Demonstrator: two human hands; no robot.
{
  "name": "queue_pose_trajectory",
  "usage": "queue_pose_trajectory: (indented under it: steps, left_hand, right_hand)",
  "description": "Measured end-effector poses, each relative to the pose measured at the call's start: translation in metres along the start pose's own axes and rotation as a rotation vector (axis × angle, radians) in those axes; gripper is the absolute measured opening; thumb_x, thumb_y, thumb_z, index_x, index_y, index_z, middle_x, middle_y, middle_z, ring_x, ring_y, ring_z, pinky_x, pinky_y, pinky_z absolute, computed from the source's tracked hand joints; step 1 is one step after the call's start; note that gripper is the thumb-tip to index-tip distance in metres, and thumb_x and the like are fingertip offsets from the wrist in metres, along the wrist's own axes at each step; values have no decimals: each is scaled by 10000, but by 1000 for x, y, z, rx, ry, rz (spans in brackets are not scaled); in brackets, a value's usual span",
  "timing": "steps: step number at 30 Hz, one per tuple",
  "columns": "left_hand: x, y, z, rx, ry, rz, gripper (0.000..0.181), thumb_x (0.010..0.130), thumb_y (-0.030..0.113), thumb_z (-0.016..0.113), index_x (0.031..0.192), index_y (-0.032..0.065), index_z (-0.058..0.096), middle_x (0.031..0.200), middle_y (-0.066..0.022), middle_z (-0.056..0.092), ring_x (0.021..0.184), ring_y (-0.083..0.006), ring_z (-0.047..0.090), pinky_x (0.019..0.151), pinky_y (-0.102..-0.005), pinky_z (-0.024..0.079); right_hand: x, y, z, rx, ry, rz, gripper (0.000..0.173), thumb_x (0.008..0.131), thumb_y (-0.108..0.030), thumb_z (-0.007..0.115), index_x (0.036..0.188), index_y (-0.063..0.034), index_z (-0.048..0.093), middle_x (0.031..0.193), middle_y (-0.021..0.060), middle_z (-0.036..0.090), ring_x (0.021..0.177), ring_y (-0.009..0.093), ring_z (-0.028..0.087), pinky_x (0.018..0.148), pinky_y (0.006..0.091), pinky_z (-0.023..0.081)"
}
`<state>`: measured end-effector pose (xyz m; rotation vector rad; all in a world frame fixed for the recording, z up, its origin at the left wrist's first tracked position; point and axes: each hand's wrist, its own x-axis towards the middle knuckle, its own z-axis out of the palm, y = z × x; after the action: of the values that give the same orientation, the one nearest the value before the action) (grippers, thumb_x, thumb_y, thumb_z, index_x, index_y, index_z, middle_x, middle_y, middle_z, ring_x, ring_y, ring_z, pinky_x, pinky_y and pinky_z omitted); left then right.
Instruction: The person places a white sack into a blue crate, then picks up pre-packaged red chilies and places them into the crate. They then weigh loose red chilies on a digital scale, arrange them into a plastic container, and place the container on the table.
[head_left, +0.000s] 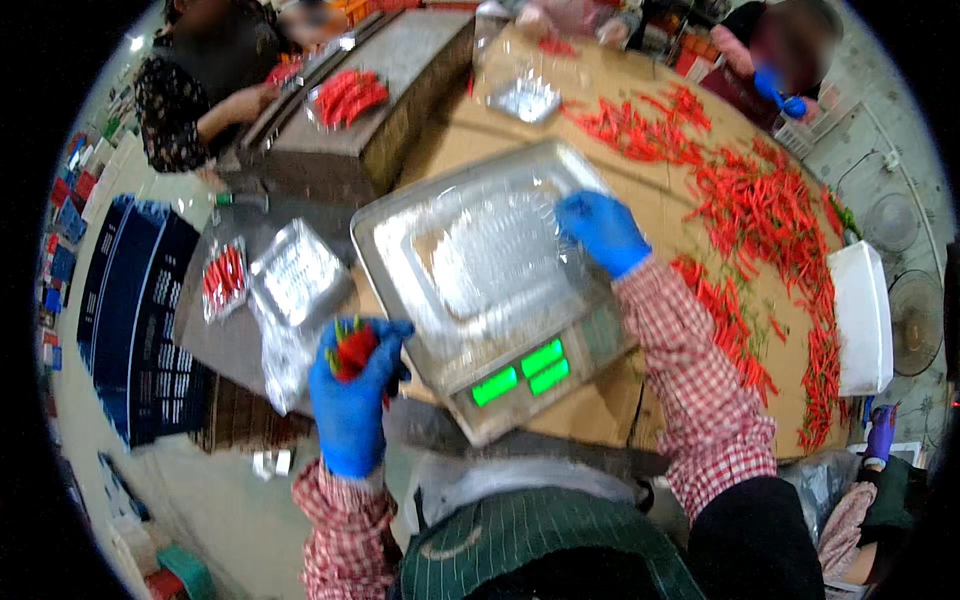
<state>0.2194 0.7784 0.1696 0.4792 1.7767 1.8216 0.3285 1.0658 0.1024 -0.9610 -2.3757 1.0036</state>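
My left hand (352, 397), in a blue glove, is closed around a small bunch of red chili peppers (352, 351) with green stems showing at the top. It is beside the left edge of a digital weighing scale (386, 225), whose green displays are lit. On the scale's metal pan lies a transparent plastic tray (487, 255) with no peppers visible in it. My right hand (600, 232), also blue-gloved, has its fingers on the tray's right edge; the fingertips are blurred.
Loose red chilies (765, 202) cover the cardboard-topped table's right side. Left stand stacked trays (298, 274), a wrapped chili pack (224, 279) and blue crates (135, 322). A filled tray (349, 99) sits on a raised metal surface. A white foam box (860, 319) borders the right. Other people work around the table.
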Motion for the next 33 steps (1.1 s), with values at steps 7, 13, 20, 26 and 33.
queue_pose_trajectory:
  steps: [7,13,20,26,33]
  left_hand:
    - [-38,-5,-4,-36,55,91,68,774,30,497,840,17,502,777,-69,582,508,-81,480,433,-179,360]
    - [-87,-22,22,184,36,-88,51,766,61,515,810,38,525,687,-35,563,485,-67,463,436,-165,357]
    - [-128,-63,113,709,-804,210,413,620,151,652,982,43,483,889,-185,537,747,-330,552,615,-358,455]
    - [-146,-81,142,1334,-863,580,364,663,149,561,995,44,452,846,-229,513,733,-361,536,586,-389,438]
    - [-17,-11,149,758,-313,559,263,667,101,651,887,35,523,791,-128,587,731,-158,580,630,-256,449]
  right_hand:
    - [-37,-14,-15,-139,192,-114,379,676,-291,617,975,-72,535,840,136,571,761,262,556,651,344,444]
    - [-148,-13,-40,-125,139,-254,150,721,-202,563,768,-59,556,698,111,546,605,250,535,534,321,425]
    - [-280,6,26,450,-609,-288,447,780,-302,401,1202,-171,331,1263,87,313,1176,200,268,995,422,90]
    - [-274,9,16,-539,-465,-547,500,782,-422,308,1235,-215,279,1302,80,235,1221,210,164,983,456,60]
    - [-251,19,-27,-166,-234,-390,361,704,-207,539,1033,-68,488,1036,101,489,956,243,460,817,367,345]
